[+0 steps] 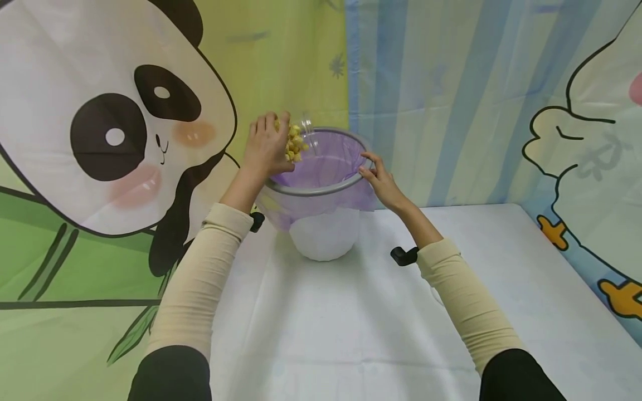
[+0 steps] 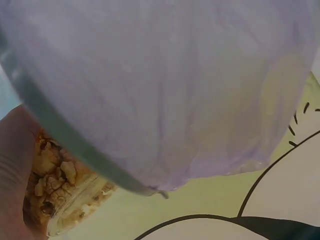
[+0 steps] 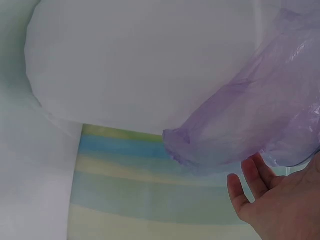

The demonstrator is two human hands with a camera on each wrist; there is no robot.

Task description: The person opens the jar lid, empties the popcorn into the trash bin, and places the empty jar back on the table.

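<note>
A white trash can [image 1: 323, 239] stands upright on the table, lined with a purple plastic bag [image 1: 321, 161] folded over its grey rim [image 1: 315, 191]. My left hand [image 1: 267, 146] grips a clear plastic container of popcorn [image 1: 295, 143], tilted at the left of the can's mouth. Popcorn [image 2: 55, 177] also shows beside the hand in the left wrist view, partly behind the rim. At the right side, my right hand [image 1: 382, 181] holds the rim between thumb and fingers. Its other fingers [image 3: 254, 179] spread beneath the bag's overhang in the right wrist view.
A white cloth covers the table [image 1: 326, 328]. Behind it hangs a blue-striped curtain [image 1: 426, 100]. A panda-printed cloth [image 1: 40, 50] hangs at the left, and another printed cloth [image 1: 612, 184] closes off the right side.
</note>
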